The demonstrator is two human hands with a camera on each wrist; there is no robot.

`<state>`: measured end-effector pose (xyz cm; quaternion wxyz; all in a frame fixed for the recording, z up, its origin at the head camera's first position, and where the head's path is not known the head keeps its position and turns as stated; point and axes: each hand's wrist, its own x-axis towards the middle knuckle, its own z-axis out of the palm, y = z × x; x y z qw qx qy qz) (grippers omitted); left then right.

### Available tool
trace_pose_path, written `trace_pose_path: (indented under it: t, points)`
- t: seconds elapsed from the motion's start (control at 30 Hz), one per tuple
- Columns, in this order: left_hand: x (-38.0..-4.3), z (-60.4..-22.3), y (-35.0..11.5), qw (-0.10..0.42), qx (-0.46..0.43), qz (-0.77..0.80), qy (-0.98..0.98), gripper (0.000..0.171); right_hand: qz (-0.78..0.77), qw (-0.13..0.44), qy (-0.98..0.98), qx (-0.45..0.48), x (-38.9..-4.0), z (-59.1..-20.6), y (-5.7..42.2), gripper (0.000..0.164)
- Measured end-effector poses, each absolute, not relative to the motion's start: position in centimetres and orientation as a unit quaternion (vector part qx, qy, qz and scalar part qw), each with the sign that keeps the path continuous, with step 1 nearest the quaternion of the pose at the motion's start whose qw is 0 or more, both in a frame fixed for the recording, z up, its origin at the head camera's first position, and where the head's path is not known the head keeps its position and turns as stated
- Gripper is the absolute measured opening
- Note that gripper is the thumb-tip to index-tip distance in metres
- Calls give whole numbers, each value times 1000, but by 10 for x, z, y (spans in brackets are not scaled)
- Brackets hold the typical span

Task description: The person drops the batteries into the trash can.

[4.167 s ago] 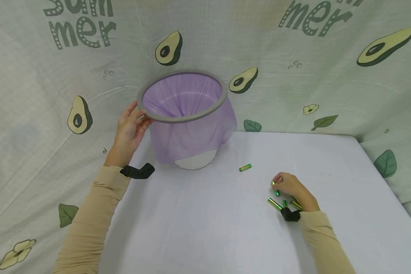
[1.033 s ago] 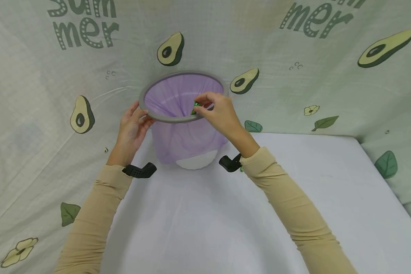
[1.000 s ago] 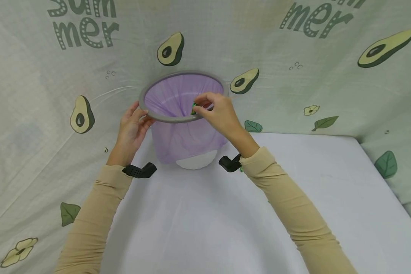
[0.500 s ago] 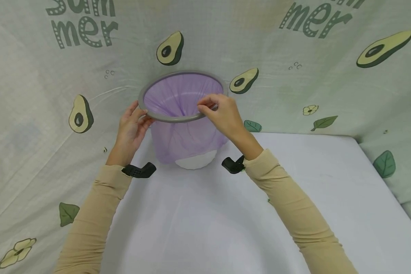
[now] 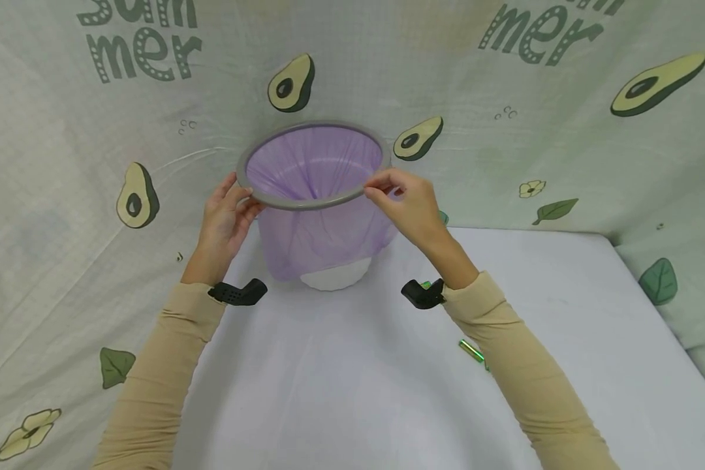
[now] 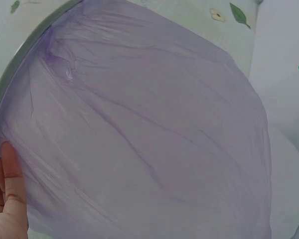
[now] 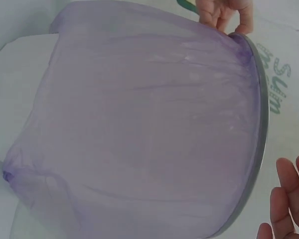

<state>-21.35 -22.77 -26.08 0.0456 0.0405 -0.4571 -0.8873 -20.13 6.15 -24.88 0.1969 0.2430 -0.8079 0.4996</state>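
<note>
A white waste bin [image 5: 336, 277] lined with a purple bag [image 5: 323, 238] stands on the table, its grey rim [image 5: 308, 203] over the bag. My left hand [image 5: 223, 222] grips the rim at the left, thumb on top and fingers beneath. My right hand [image 5: 408, 202] hovers by the rim's right front side; the right wrist view shows its loosely bent fingers [image 7: 286, 174] apart from the rim, holding nothing. On the table lies a green-gold battery [image 5: 471, 351], with another partly hidden by the right sleeve. A further battery [image 5: 425, 285] shows behind the right wrist camera.
The white table [image 5: 341, 378] meets a patterned cloth [image 5: 482, 163] right behind the bin. More cloth hangs along the left side. Black cameras [image 5: 239, 292] sit on both wrists, and the right forearm covers part of the table.
My right hand took a battery from the table to the bin's opening and let it go there. It has since drawn back right and down. My left hand stays on the rim.
</note>
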Motion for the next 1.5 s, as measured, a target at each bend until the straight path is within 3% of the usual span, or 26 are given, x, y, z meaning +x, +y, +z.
trace_pose_path:
  t: [0.83, 1.5]
  points:
    - [-218, -259, -227, 44, 41, -885, -462, 72, 412, 126, -891, 141, -156, -302, 185, 27]
    - [-214, -259, -227, 37, 33, -899, -435, 74, 402, 32, -915, 31, -98, -379, 261, 44]
